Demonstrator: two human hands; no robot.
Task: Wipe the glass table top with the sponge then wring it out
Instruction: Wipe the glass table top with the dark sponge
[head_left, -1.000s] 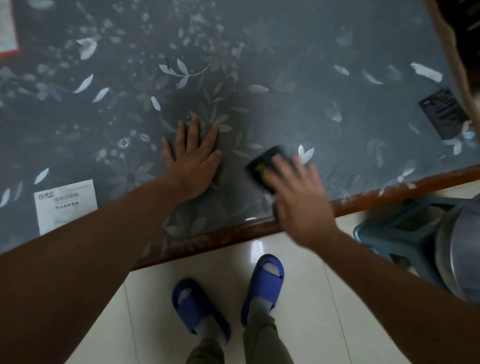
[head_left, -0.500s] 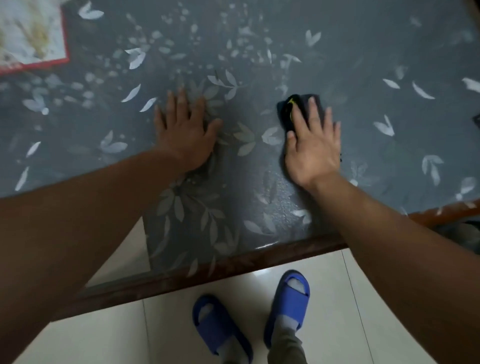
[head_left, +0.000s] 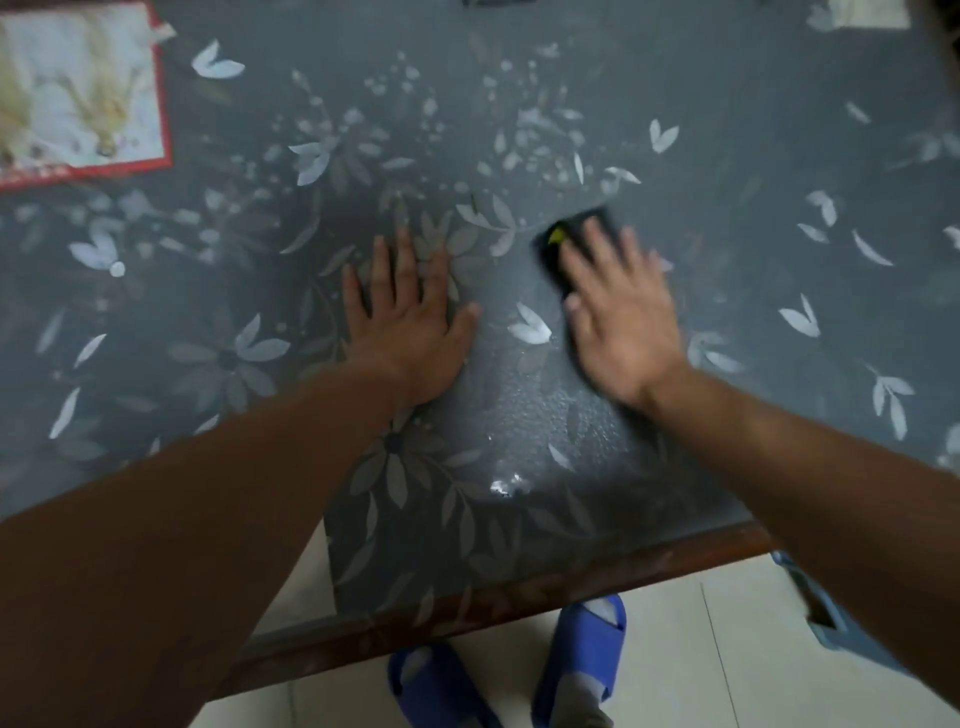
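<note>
The glass table top is grey-blue with white leaf and flower patterns under it. A dark sponge with a yellow spot lies on the glass right of centre. My right hand presses flat on the sponge, fingers spread over it, and is blurred by motion. My left hand rests flat on the glass, palm down, fingers apart, a short way left of the sponge. A wet sheen with small droplets shows on the glass near the front edge.
A brown wooden rim borders the near edge of the table. A red-edged picture lies under the glass at the far left. Below are the tiled floor, my blue slippers and a blue stool at the right.
My right hand has pushed the sponge away from the near edge to farther across the glass. The left hand stays flat on the glass. The camera view shifted.
</note>
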